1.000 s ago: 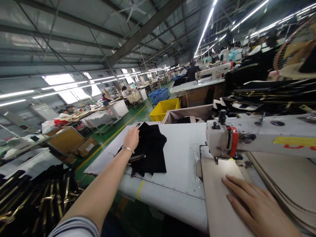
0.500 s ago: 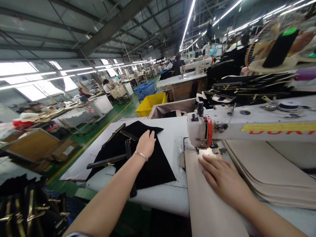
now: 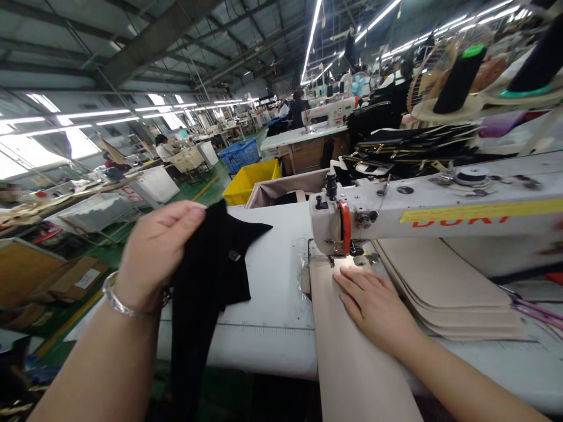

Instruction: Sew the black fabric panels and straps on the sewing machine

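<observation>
My left hand (image 3: pixel 160 252), closed with the thumb pressed on the fingers, holds up a black fabric piece (image 3: pixel 206 275) at the left of the machine. The piece hangs down past the table's front edge, and a small metal part shows on it. My right hand (image 3: pixel 373 299) lies flat with fingers stretched on a long beige panel (image 3: pixel 343 357). The far end of this panel lies under the needle area of a white sewing machine (image 3: pixel 328 225), lit by a small lamp; the near end drops off the table toward me.
Several stacked beige panels (image 3: pixel 453 281) lie right of the needle, beside pink-handled scissors (image 3: pixel 536 308). Behind the machine are a pile of black zippered pieces (image 3: pixel 409 143) and thread cones (image 3: pixel 460 82). A yellow crate (image 3: pixel 250 181) and a blue basket (image 3: pixel 240 155) stand beyond the table.
My left hand has closed on the black fabric, lifted it off the table and drawn it left toward me. My right hand stays on the beige panel. The view has swung slightly right.
</observation>
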Motion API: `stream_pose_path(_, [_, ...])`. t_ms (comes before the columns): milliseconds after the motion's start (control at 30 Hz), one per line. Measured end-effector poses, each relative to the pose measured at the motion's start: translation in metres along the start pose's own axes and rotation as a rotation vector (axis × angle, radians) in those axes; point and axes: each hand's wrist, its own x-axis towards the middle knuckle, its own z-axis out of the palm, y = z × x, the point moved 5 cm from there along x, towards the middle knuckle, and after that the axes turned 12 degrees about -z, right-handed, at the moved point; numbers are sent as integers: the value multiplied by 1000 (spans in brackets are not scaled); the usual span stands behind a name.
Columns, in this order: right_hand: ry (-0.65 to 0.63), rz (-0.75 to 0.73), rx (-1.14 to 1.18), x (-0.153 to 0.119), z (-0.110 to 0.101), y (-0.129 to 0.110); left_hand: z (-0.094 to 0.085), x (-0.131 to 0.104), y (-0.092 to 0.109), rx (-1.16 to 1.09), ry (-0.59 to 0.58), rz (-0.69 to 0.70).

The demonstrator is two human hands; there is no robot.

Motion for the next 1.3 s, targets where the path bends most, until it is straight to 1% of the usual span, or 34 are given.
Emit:
stream_pose_path(33, [4, -2, 0, 0, -1, -1, 24, -6, 12, -68, -188, 70])
stream_pose_path(67, [8, -6, 0, 0, -2, -1, 55, -15, 23, -95, -368, 157])
stream_pose_path(100, [10, -11, 2, 0, -3, -2, 90, -27, 32, -111, -514, 229])
stream_pose_path(133, [12, -17, 4, 0, -5, -3, 125, -39, 39, -136, -637, 280])
stream_pose_path(167, [12, -20, 6, 0, -6, -3, 158, -48, 41, -163, -684, 279])
stream_pose_path(200, [10, -20, 9, 1, -7, -3, 187, -56, 40, -186, -694, 246])
stream_pose_path(233, [7, -19, 12, 1, -8, -3, 210, -61, 38, -202, -681, 192])
stream_pose_path(267, [1, -17, 15, 1, -9, -3, 228, -65, 36, -212, -661, 162])
stream_pose_path(300, [-5, -14, 18, 1, -9, -2, 240, -68, 34, -216, -632, 140])
stream_pose_path(333, [-11, -12, 21, 1, -9, -2, 246, -68, 34, -211, -604, 137])
stream_pose_path(367, [-17, -11, 24, 1, -8, -2, 249, -68, 35, -197, -580, 149])
stream_pose_path(433, [-25, -8, 30, 2, -7, -2, 248, -66, 38, -149, -534, 174])
stream_pose_path(567, [-26, 1, 36, 2, -5, -2, 248, -61, 42, -80, -476, 163])
stream_pose_path(800, [-26, 4, 23, 2, -5, -1, 257, -59, 39, -52, -455, 144])
stream_pose_path(900, [-23, 5, 15, 3, -5, -1, 257, -55, 41, -40, -456, 146])
stream_pose_path(967, [-28, 9, 14, 4, -5, 0, 252, -55, 44, -36, -451, 146])
stream_pose_path(1033, [-38, 8, 22, 3, -5, 0, 245, -60, 49, -28, -445, 214])
stream_pose_path(1167, [-43, -13, 45, 2, -6, 1, 233, -87, 59, 2, -543, 525])
stream_pose_path(1233, [-44, -16, 46, 2, -6, 1, 231, -94, 57, 17, -569, 579])
stream_pose_path(1300, [-48, -9, 41, 2, -5, 1, 231, -95, 54, 27, -562, 589])
